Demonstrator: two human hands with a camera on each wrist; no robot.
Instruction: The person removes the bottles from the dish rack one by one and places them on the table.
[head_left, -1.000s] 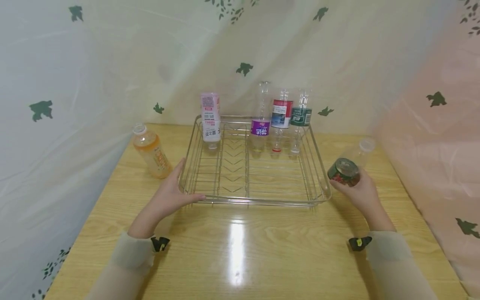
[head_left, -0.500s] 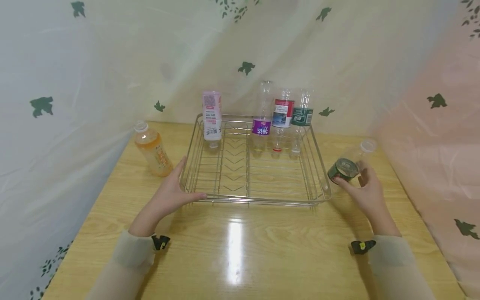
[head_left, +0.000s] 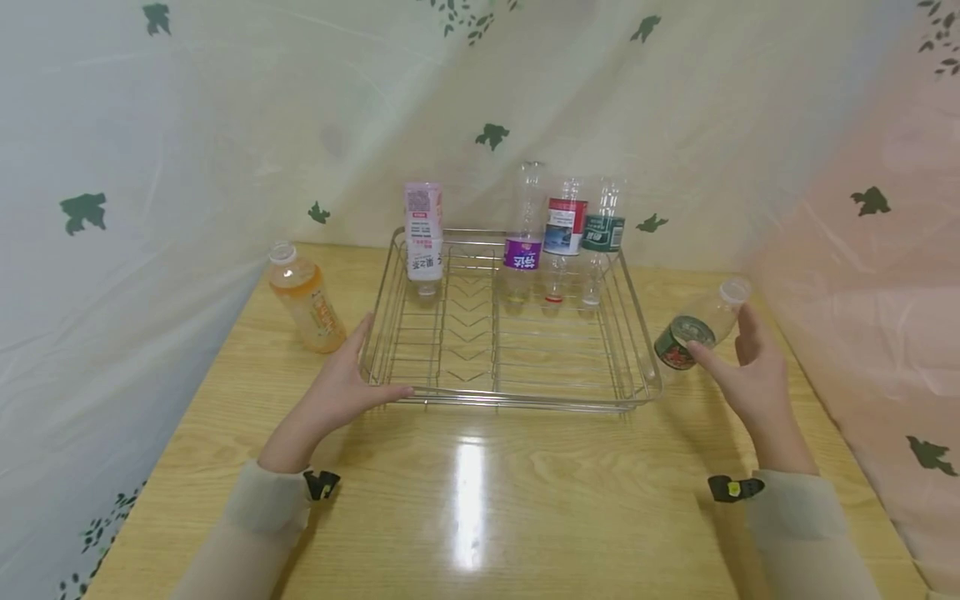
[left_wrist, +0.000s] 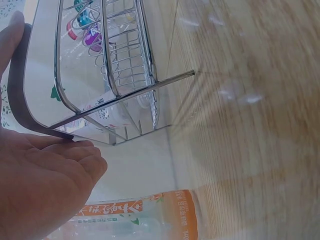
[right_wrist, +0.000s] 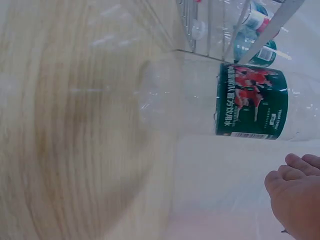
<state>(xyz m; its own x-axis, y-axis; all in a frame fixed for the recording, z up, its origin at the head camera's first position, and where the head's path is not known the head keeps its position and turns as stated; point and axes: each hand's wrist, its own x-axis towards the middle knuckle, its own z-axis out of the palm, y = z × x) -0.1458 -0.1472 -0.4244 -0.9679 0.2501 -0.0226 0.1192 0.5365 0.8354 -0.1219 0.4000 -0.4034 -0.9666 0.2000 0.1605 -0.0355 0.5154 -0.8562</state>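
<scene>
At the near left corner of the wire dish rack (head_left: 558, 402), my left hand (head_left: 341, 390) grips the metal, thumb along the front rim and fingers on the left side. In the left wrist view my left hand (left_wrist: 45, 180) shows its fingers bent against the corner. On the right stands a clear plastic bottle (head_left: 677, 337) with a green label, cap up. My right hand (head_left: 753, 379) is beside it, thumb and fingers spread. In the right wrist view a gap shows between the fingers of my right hand (right_wrist: 300, 195) and the bottle (right_wrist: 252, 102).
Upside down in the rack's back stand a pink-and-white bottle (head_left: 424, 233), a purple-labelled bottle (head_left: 522, 254), a red-labelled bottle (head_left: 565, 227) and a green-labelled bottle (head_left: 603, 233). An orange drink bottle (head_left: 309, 304) stands left of the rack on the wooden table (head_left: 570, 500). A patterned curtain hangs behind.
My right hand has loosened from around the green-labelled bottle on the right and drawn back to the right, fingers spreading. My left hand and the rack stay put.
</scene>
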